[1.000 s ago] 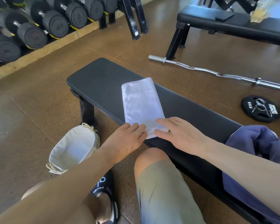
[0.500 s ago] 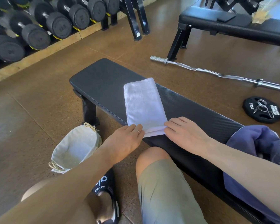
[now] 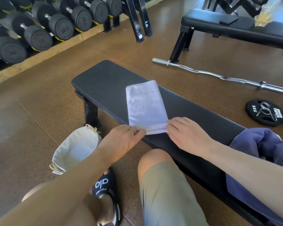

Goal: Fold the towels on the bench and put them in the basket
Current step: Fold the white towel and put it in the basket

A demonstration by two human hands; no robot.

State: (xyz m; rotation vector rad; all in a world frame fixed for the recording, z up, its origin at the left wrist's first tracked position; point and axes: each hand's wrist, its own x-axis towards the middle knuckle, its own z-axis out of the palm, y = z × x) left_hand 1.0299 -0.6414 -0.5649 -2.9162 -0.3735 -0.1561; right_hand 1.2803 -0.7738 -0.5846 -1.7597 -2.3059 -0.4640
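A white towel (image 3: pixel 145 106), folded into a long narrow strip, lies across the black padded bench (image 3: pixel 103 80). My left hand (image 3: pixel 122 139) pinches the towel's near left corner at the bench's front edge. My right hand (image 3: pixel 186 134) pinches the near right corner, its fingers curled at the hem. A pale fabric basket (image 3: pixel 75 149) with rope handles stands on the floor to the left of my knee, below the bench. A blue-purple towel (image 3: pixel 260 147) lies crumpled on the bench at the right, partly hidden by my right forearm.
A curl bar (image 3: pixel 219 75) and a 5 kg plate (image 3: pixel 265 113) lie on the brown floor beyond the bench. A dumbbell rack (image 3: pixel 44 26) lines the far left wall. A second black bench (image 3: pixel 235 26) stands at the back right. My knee and sandalled foot are under the bench's front.
Both hands have shifted apart from resting flat on the towel's near end to its two near corners, which the fingers now pinch. The towel's near edge looks slightly lifted.
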